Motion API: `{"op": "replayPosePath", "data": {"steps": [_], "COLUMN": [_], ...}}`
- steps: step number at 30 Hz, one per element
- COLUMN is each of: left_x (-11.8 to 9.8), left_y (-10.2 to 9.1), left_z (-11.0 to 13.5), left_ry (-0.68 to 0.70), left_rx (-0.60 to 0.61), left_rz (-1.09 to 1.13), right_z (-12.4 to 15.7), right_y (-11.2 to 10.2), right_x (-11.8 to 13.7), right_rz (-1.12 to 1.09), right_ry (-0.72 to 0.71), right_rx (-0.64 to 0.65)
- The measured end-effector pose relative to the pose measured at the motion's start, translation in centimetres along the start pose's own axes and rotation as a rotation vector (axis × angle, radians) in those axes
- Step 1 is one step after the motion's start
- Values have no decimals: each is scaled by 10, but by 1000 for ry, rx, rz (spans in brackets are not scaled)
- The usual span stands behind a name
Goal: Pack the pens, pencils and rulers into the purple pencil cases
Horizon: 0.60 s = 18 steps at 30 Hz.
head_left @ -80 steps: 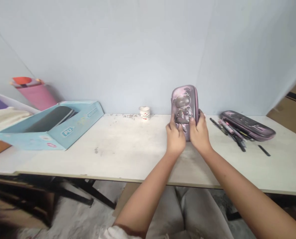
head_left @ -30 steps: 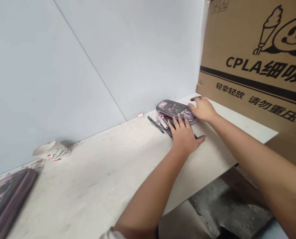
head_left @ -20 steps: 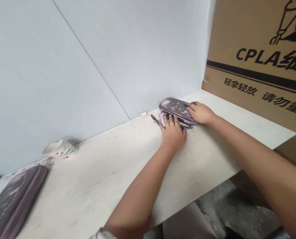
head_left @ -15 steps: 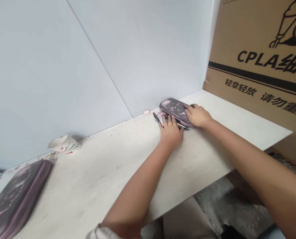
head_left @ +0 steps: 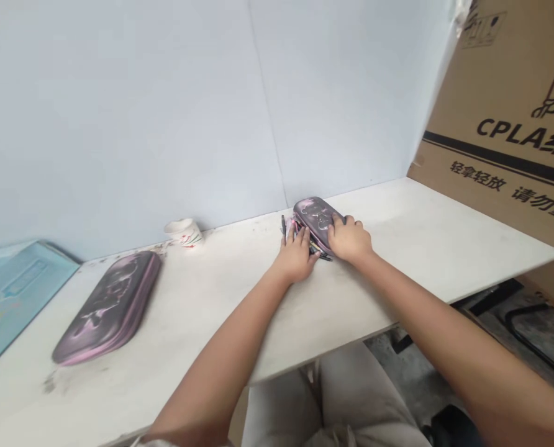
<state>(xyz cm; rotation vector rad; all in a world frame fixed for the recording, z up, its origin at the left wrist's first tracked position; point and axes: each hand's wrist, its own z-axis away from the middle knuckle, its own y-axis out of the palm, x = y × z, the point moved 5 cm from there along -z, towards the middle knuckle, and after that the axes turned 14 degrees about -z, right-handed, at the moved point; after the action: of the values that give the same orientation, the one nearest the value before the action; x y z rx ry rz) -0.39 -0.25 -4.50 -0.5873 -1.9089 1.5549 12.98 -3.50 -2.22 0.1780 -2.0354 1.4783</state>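
A grey-purple pencil case (head_left: 318, 214) with a shiny line print lies slantwise near the wall. My right hand (head_left: 350, 239) is closed around its near right end, with fingers over the lid. My left hand (head_left: 296, 256) lies with fingers spread over several pens (head_left: 321, 253) along the case's near left side. One dark pen (head_left: 283, 225) pokes out beyond those fingers. The palm and fingers partly hide the pens, so I cannot tell whether some are tucked under the case.
A second, similar pencil case (head_left: 112, 307) lies on the white table (head_left: 197, 310) at left. Behind it a printed paper cup (head_left: 184, 233) stands by the wall. A light blue printed sheet or box (head_left: 16, 298) is at far left; a large cardboard box (head_left: 505, 161) stands at right.
The view has swung left, bringing more of the second case and the blue item into sight. Both hands, the pencil case and pens have shifted left along the wall.
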Motion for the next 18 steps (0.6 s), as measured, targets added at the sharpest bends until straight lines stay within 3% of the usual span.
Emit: {"op": "replayPosePath", "data": {"steps": [8,13,18], "left_x": [56,60,61], "left_y": [-2,-6,-17], "left_z": [59,70,74], "left_ry": [-43,-123,-180], "left_rx": [-63,-94,-133], "left_rz": [51,108,174], "right_z": [30,31,26], "right_y": [31,40,35], "right_x": [62,69,64], "right_rz": [2,52,-82], "right_ry": [-83,-105,-127], "right_rx": [100,175,117]}}
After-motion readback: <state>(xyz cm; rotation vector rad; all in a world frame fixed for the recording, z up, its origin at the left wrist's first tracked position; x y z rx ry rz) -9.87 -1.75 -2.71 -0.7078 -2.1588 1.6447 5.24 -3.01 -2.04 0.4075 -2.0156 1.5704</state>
